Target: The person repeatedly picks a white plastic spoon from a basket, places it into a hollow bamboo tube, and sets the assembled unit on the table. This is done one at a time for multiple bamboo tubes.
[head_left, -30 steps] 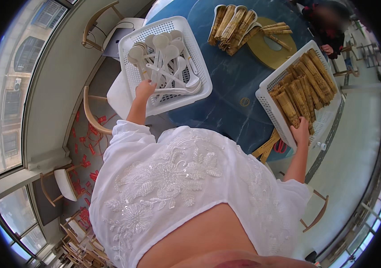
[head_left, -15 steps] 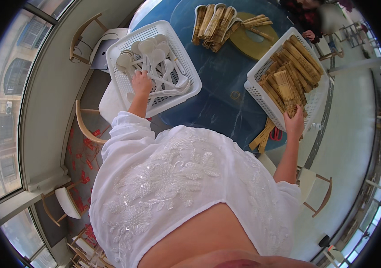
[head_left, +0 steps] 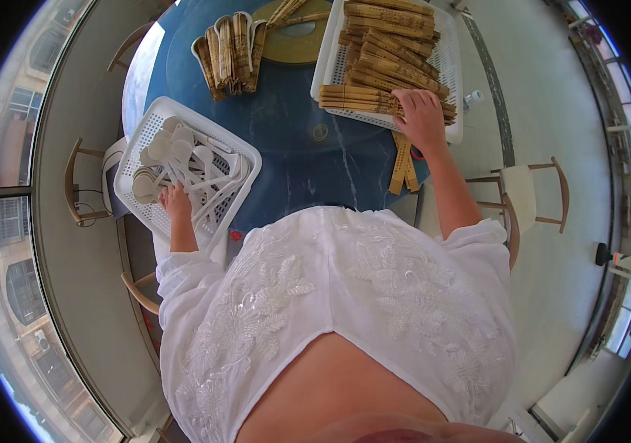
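Observation:
In a white plastic basket at the left lies a heap of white long-handled spoons. The fingers of my left hand are bent round a spoon handle at its near side; their tips are partly hidden. At the right, another white basket is piled with slim brown patterned sticks that look like wrapped chopsticks. My right hand closes from above on a bundle of patterned sticks along this basket's near edge.
Both baskets stand on a round blue marbled table. Behind them are spoons paired with patterned sticks and an olive-yellow disc. A rubber band and flat yellow strips lie nearer. Chairs surround the table.
The view has turned, shifting both baskets leftward in it. My right hand now grips over the bundle, which lies more along the basket's near edge. My left hand stays among the spoons.

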`<action>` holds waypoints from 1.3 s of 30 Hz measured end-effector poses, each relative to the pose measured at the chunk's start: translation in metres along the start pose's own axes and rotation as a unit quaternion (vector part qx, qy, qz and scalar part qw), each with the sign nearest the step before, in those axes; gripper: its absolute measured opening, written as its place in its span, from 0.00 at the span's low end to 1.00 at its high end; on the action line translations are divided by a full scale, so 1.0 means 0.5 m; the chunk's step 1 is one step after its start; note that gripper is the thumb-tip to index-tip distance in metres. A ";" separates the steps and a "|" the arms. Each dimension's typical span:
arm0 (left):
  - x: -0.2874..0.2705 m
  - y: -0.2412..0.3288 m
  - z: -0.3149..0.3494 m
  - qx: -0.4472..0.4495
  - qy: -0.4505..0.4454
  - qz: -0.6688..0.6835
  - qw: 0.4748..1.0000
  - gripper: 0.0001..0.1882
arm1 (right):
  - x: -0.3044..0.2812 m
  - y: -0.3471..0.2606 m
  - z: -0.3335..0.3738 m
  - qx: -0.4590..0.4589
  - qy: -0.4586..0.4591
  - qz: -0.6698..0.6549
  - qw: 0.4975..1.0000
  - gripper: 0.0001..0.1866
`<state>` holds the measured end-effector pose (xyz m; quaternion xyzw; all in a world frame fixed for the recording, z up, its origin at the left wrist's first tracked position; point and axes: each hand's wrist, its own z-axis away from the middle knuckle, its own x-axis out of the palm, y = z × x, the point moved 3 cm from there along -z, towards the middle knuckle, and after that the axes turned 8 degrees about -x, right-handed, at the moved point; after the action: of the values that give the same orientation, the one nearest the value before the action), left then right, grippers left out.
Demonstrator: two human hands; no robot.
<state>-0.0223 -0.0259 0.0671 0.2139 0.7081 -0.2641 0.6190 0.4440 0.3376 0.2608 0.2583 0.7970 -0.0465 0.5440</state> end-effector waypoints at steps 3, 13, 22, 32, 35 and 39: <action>-0.037 -0.010 0.003 0.065 0.014 0.060 0.996 0.12 | 0.025 -0.003 0.020 0.068 -0.047 -0.051 0.995 0.28; -0.161 -0.038 0.081 0.190 -0.014 0.030 0.981 0.11 | 0.013 -0.105 0.009 0.187 -0.021 -0.280 0.941 0.25; -0.271 -0.062 0.118 0.072 -0.160 0.198 0.964 0.10 | 0.018 -0.168 -0.012 0.228 -0.039 -0.489 0.841 0.25; -0.234 0.111 0.148 -0.096 -0.352 0.680 0.637 0.18 | 0.036 -0.237 -0.031 0.265 -0.075 -0.646 0.712 0.31; -0.292 0.253 0.172 -0.074 -0.418 0.764 0.486 0.18 | 0.021 -0.269 -0.049 0.274 -0.070 -0.701 0.655 0.37; -0.384 0.401 0.189 -0.012 -0.427 0.793 0.434 0.16 | 0.027 -0.297 -0.060 0.267 -0.054 -0.713 0.646 0.42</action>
<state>0.2035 0.0728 0.2265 0.5345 -0.1235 0.2934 0.7829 0.3463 0.2253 0.2303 -0.2585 0.6571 -0.6449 0.2925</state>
